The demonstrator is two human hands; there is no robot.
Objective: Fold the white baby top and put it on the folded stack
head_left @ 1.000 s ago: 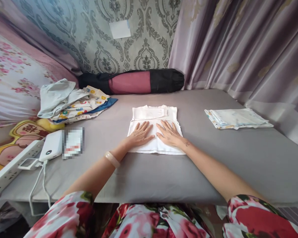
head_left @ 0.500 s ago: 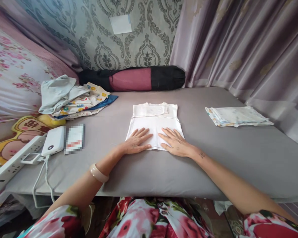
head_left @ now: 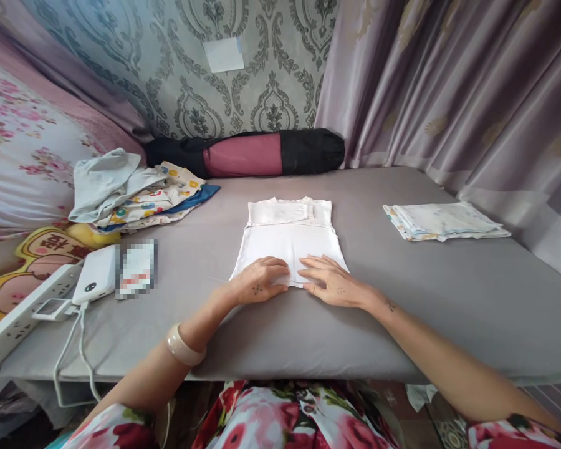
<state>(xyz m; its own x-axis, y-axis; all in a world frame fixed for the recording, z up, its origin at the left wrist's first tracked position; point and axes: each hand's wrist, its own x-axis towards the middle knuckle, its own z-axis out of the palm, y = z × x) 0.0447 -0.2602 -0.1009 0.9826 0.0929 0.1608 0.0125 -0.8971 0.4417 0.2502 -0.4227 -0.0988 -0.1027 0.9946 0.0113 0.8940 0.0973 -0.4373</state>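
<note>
Beyond the white shirt [head_left: 290, 243] lies a bag [head_left: 313, 153]; contents unclear.

My feed is fairly bright and evenly lit, the light source itself outside my view. The white garment [head_left: 283, 240] reads pale, with little surface detail. Nearer me than the garment, a soft shadow falls on the bench [head_left: 439, 293]. Beyond it and leftward, bluish haze veils the wallpaper [head_left: 245, 93]; to its right, the curtain [head_left: 430, 93] gleams in streaks. Far left of it, wide-angle distortion stretches the power strip [head_left: 21, 321].
</note>
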